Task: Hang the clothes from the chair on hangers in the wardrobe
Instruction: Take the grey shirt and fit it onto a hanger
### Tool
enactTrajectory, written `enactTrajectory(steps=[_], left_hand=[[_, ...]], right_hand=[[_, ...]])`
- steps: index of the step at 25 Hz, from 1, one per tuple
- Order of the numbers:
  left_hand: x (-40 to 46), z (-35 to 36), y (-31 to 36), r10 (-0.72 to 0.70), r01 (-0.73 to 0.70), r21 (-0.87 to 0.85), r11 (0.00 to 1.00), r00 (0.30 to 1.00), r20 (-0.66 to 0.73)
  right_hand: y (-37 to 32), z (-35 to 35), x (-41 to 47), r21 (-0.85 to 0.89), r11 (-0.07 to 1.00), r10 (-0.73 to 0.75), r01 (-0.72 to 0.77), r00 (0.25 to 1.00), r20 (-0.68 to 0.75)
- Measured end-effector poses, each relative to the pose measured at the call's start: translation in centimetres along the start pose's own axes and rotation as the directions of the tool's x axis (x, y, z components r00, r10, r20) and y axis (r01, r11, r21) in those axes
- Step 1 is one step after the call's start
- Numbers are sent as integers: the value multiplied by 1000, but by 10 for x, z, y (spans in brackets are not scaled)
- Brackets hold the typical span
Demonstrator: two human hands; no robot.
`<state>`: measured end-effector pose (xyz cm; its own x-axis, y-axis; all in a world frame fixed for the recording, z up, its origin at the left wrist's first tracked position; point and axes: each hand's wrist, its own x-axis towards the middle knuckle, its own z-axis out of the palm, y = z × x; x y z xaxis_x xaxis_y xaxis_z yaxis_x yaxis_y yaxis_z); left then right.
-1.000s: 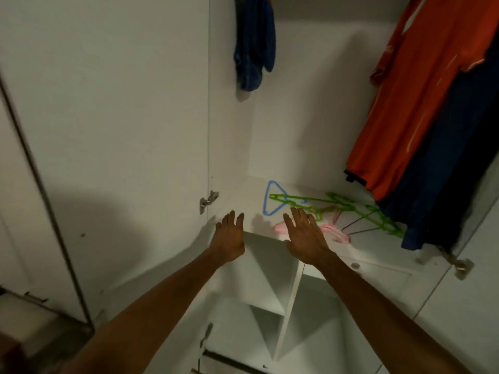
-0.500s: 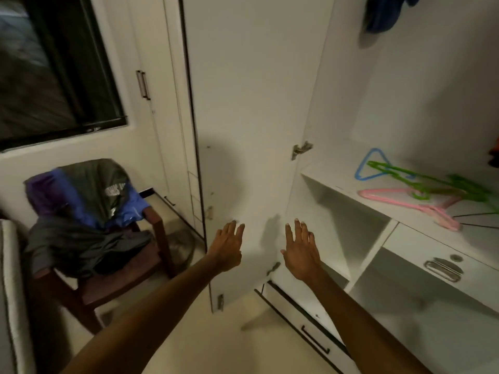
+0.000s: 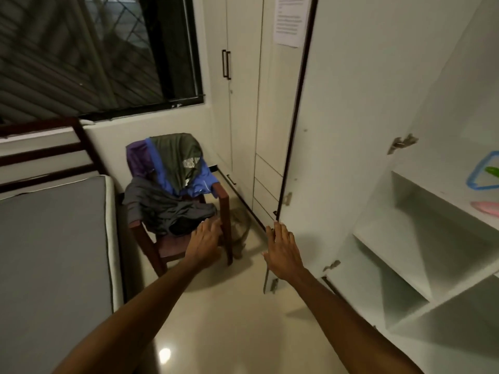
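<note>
The person's left hand [image 3: 204,240] reaches forward with its fingers [image 3: 209,225] straight and together, holding nothing, in front of the seat edge of a wooden chair [image 3: 225,209]; whether it touches the chair cannot be told. The right hand [image 3: 283,248] is stretched out flat, fingers slightly spread and empty, near the lower edge of the open wardrobe door [image 3: 351,117].

The clothes lie heaped on the chair: a dark green T-shirt [image 3: 178,160] with white lettering draped over the backrest, a blue garment [image 3: 201,182] under it hanging toward the right armrest, a purple garment [image 3: 136,160] at the backrest's left side, and a grey garment [image 3: 159,206] crumpled on the seat. The chair stands between a bed with a grey mattress [image 3: 54,252] and a closed white cabinet [image 3: 237,103], below a dark window [image 3: 94,49].

Inside the wardrobe, at the right frame edge, a shelf [image 3: 437,190] carries a blue hanger [image 3: 478,179], a green hanger [image 3: 492,170] and a pink hanger [image 3: 487,207], each only partly in view. A printed sheet of paper [image 3: 290,20] is stuck on the cabinet front behind the door.
</note>
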<state>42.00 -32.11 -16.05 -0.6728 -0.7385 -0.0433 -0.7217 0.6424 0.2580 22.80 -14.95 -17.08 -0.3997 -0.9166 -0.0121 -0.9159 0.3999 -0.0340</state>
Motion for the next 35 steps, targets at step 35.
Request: enactTrajectory(steps=[35], left_hand=[[308, 42, -383, -278, 292, 10, 956, 898, 342]], right_hand=[[-250, 161, 462, 173, 985, -60, 2, 942, 330]])
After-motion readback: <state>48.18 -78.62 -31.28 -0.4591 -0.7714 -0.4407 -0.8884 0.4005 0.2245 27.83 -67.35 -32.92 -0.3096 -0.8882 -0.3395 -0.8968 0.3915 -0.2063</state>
